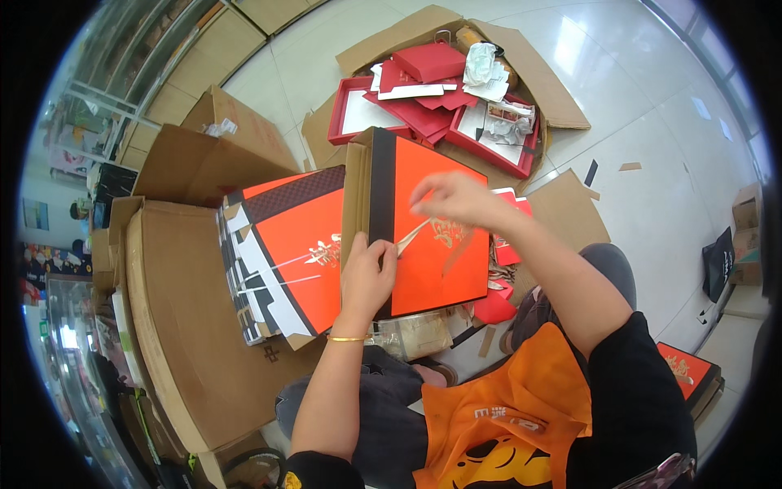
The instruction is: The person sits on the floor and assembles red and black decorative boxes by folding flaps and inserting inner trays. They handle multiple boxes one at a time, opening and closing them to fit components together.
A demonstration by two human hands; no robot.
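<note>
An orange flat box point(423, 175) with a dark band and gold lettering lies tilted in front of me, its brown cardboard side showing at the left. My left hand point(368, 273) is closed on the box's left part, over the dark band. From its fingertips a pale thin strip point(414, 235) runs up toward the right. Above the lettering is my right hand point(464, 200), slightly blurred, with curled fingers and thumb and forefinger drawn together. What it pinches, if anything, cannot be made out. Another smeared, pale strip point(456, 254) shows below it.
Orange flat cartons point(285, 220) with white flaps are stacked at the left, beside large brown cartons point(204, 326). Beyond, an opened carton point(554, 73) holds red boxes point(428, 61) and crumpled paper. Another orange box point(684, 371) lies at the right. Cardboard scraps point(630, 166) dot the tiled floor.
</note>
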